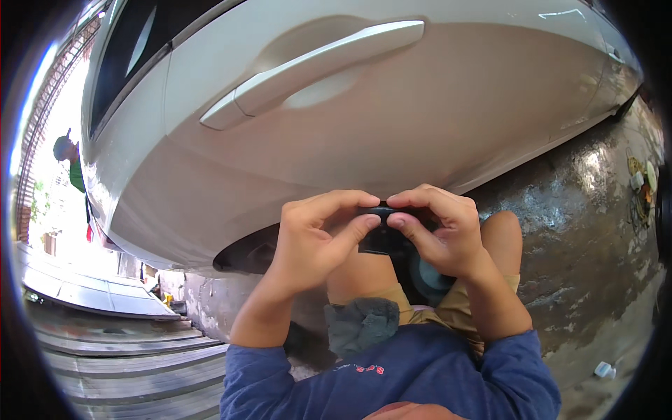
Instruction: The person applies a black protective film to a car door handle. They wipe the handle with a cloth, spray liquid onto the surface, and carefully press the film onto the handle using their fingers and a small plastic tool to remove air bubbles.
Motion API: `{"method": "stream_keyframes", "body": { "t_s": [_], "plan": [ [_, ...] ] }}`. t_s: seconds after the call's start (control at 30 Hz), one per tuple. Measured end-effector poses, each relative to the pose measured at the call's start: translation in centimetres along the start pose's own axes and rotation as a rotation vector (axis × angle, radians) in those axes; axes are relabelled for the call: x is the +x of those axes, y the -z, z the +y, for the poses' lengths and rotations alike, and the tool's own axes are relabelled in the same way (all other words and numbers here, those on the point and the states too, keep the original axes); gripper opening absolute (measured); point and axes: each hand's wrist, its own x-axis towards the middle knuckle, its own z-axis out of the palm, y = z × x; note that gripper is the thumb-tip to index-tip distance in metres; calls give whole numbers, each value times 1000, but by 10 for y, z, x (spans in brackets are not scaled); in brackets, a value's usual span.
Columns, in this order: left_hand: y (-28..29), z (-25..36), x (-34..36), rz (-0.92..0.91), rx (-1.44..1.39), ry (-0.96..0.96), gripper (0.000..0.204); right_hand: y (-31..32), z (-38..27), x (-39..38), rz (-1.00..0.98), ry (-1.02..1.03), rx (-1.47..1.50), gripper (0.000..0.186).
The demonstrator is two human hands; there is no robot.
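Observation:
Both my hands are raised in front of the lower side of a pale car. My left hand [308,238] pinches a small glossy black piece [381,211] between thumb and forefinger. On its other side, my right hand [448,227] grips the same piece in the same way, so the fingertips nearly meet. What kind of thing it is cannot be made out. A grey cloth [364,323] lies over my thigh, below my left hand. The car door [420,119], with its long pale handle [329,63], rises just beyond my hands.
A dark car tyre [248,250] shows left of my hands. Wet, stained concrete [560,245] spreads to the right, with a small white object [605,369] on it. Grey corrugated sheets [133,364] lie at lower left. Another person [70,157] stands at far left.

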Motion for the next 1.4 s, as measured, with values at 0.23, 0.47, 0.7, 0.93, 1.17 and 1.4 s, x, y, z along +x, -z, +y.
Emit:
{"method": "stream_keyframes", "body": {
  "t_s": [0.23,0.47,0.7,0.93,1.17,1.4],
  "plan": [
    [0,-5,-10,29,-204,26,16,1,-19,-3,-66,-222,64,21],
    [1,-10,-19,33,-358,-24,17,-12,-17,-6,20,-375,436,13],
    [2,-15,-23,65,-461,12,18,-16,2,-1,-31,-193,370,12],
    [5,-36,-27,233,-128,-189,18,-28,-20,13,-47,-489,286,18],
    [8,-21,-31,195,-390,48,16,-33,3,14,-92,-197,289,15],
    [12,-39,-32,280,-114,-182,17,-39,-1,16,-129,-480,434,14]
  ]
}}
